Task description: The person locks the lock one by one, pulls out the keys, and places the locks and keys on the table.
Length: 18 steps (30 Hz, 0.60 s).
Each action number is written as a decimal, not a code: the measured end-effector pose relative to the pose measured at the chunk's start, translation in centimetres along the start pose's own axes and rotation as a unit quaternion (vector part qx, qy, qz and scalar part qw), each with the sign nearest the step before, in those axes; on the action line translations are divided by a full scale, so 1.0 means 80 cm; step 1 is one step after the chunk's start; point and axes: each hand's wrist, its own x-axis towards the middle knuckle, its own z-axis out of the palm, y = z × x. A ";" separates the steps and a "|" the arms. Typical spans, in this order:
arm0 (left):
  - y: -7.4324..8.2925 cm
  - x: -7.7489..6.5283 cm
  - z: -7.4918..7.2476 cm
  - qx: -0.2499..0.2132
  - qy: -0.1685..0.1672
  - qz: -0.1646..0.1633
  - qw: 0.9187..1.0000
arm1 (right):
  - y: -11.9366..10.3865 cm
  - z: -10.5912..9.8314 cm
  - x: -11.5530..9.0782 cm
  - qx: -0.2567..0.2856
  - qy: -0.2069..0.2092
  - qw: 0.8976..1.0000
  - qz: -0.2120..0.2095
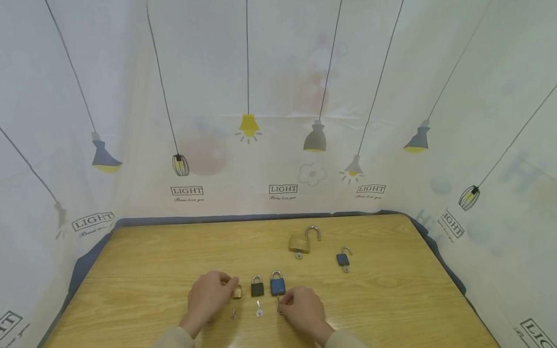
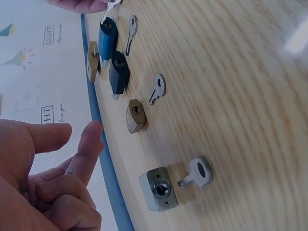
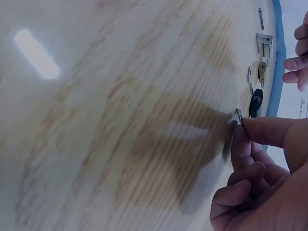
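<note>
My right hand (image 1: 302,309) pinches a small key (image 1: 279,304) between thumb and forefinger, just in front of the upright blue padlock (image 1: 277,286). Whether its tip is in the keyhole cannot be made out. My left hand (image 1: 213,295) hovers by the small brass padlock (image 1: 237,292); in the left wrist view its thumb and forefinger are apart with nothing between. A black padlock (image 1: 257,289) stands between the brass and blue ones, a key (image 1: 259,309) in front of it. The left hand hides a silver padlock (image 2: 159,190) from the head view; a key (image 2: 198,172) lies before it.
Farther back lie a large brass padlock (image 1: 299,243) and a small blue padlock (image 1: 343,260), both with raised shackles and keys in them. Another small key (image 1: 233,313) lies before the small brass padlock. A printed curtain (image 1: 278,145) surrounds the wooden table (image 1: 391,299).
</note>
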 end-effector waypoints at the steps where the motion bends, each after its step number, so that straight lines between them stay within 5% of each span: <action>1: 0.000 0.000 -0.001 0.001 0.000 0.000 1.000 | 0.001 0.001 0.001 -0.006 0.005 1.000 0.000; 9: -0.001 0.001 -0.002 -0.001 -0.004 0.003 1.000 | 0.001 0.003 0.001 -0.032 0.028 0.999 -0.003; 18: -0.003 0.002 -0.001 0.003 -0.006 0.005 1.000 | -0.001 -0.005 0.006 -0.045 0.005 0.999 0.010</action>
